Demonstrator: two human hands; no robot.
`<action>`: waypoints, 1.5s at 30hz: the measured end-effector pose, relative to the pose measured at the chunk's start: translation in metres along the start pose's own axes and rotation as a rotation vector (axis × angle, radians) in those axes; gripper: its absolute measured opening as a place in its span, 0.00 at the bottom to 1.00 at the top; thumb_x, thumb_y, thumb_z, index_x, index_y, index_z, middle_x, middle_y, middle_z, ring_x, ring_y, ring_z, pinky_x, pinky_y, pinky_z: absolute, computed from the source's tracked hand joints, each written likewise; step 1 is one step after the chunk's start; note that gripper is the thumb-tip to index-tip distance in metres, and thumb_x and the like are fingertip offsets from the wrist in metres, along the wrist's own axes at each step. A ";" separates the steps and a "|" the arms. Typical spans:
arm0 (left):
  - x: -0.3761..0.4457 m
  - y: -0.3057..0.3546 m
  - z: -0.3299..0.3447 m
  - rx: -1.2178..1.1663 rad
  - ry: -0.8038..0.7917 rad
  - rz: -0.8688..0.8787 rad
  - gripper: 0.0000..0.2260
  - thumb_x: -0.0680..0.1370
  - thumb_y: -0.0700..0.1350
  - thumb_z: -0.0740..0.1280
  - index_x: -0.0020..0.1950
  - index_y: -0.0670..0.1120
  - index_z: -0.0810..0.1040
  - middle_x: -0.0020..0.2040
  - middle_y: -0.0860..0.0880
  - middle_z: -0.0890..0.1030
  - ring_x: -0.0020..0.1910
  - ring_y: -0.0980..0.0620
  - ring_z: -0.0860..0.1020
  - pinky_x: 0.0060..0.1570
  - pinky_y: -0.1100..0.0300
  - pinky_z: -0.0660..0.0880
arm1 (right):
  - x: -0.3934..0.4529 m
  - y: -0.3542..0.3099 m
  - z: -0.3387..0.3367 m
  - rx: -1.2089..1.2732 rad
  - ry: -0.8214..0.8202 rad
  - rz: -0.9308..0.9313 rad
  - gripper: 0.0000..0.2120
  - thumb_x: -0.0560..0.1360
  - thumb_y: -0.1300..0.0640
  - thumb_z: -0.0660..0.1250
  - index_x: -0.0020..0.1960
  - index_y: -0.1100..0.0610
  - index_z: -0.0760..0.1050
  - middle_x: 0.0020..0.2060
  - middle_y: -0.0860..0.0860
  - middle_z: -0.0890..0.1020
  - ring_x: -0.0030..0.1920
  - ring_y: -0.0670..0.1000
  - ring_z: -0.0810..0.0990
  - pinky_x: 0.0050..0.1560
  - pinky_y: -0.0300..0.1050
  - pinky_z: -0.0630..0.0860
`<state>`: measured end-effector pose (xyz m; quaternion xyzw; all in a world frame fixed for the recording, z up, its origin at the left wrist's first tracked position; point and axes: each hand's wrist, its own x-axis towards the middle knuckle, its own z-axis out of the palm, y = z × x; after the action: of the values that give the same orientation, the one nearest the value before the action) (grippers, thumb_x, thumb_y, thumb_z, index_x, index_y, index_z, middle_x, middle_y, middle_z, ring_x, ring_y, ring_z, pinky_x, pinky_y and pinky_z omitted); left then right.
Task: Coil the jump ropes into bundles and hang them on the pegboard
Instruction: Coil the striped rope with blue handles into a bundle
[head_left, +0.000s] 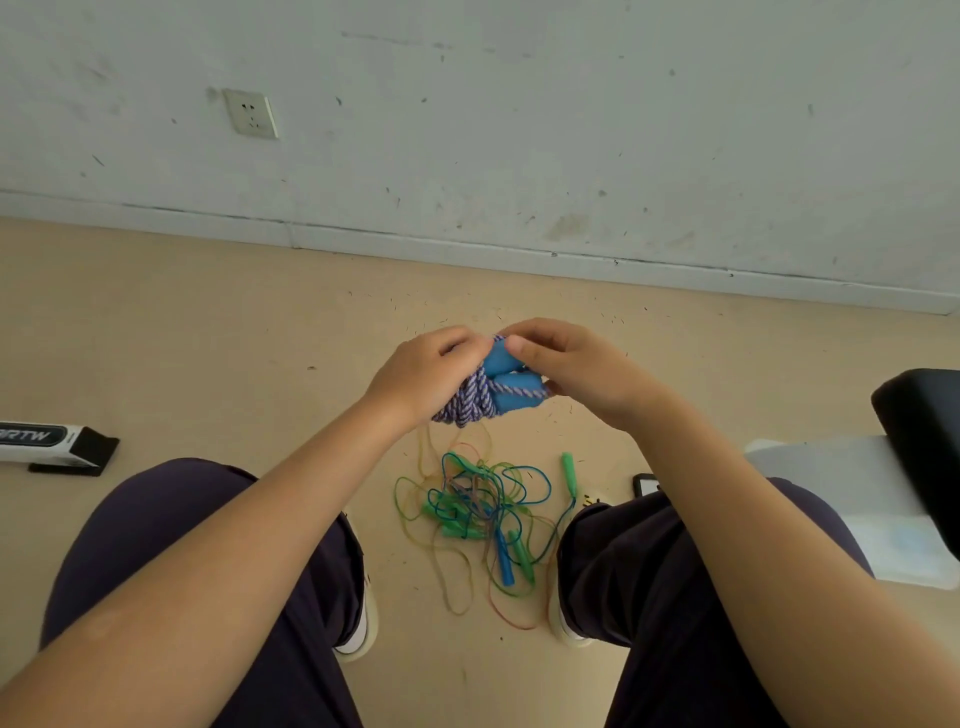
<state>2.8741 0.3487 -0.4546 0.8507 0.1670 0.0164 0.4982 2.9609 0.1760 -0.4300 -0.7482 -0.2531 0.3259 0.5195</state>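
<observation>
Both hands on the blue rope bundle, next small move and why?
Probably tuck the rope end under the wraps to lock the bundle. Left hand and right hand both grip it, braided rope already wound around the blue handles. No pegboard in view; the tangled ropes on the floor wait.

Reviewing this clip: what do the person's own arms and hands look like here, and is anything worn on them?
Both forearms are bare all the way to the frame edge: no sleeves show. The left hand and right hand wear no gloves, and no rings, watch or wristband can be seen. Nails look short and unpainted. Below the arms, dark navy trousers cover both legs.
</observation>
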 end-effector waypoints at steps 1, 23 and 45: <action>0.002 0.001 0.001 -0.095 -0.031 -0.058 0.12 0.77 0.62 0.61 0.43 0.59 0.81 0.42 0.59 0.83 0.46 0.57 0.80 0.44 0.57 0.72 | -0.001 -0.001 0.001 0.018 -0.018 0.007 0.13 0.82 0.55 0.62 0.61 0.61 0.77 0.47 0.55 0.82 0.42 0.48 0.79 0.37 0.41 0.77; 0.002 0.001 -0.002 -0.436 -0.109 -0.020 0.15 0.71 0.40 0.77 0.56 0.51 0.80 0.47 0.50 0.85 0.45 0.49 0.84 0.47 0.54 0.80 | 0.001 -0.004 -0.002 0.221 0.076 0.029 0.12 0.83 0.56 0.60 0.59 0.61 0.78 0.50 0.58 0.84 0.44 0.55 0.84 0.45 0.45 0.81; 0.008 0.004 0.001 -0.774 -0.015 -0.256 0.13 0.77 0.46 0.72 0.56 0.39 0.80 0.45 0.42 0.81 0.39 0.44 0.80 0.35 0.54 0.79 | 0.001 -0.009 0.009 0.191 0.278 -0.122 0.04 0.76 0.61 0.71 0.42 0.59 0.79 0.45 0.54 0.81 0.37 0.50 0.76 0.38 0.43 0.74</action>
<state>2.8827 0.3482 -0.4532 0.5727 0.2495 0.0095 0.7808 2.9541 0.1854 -0.4236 -0.7164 -0.1917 0.2096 0.6372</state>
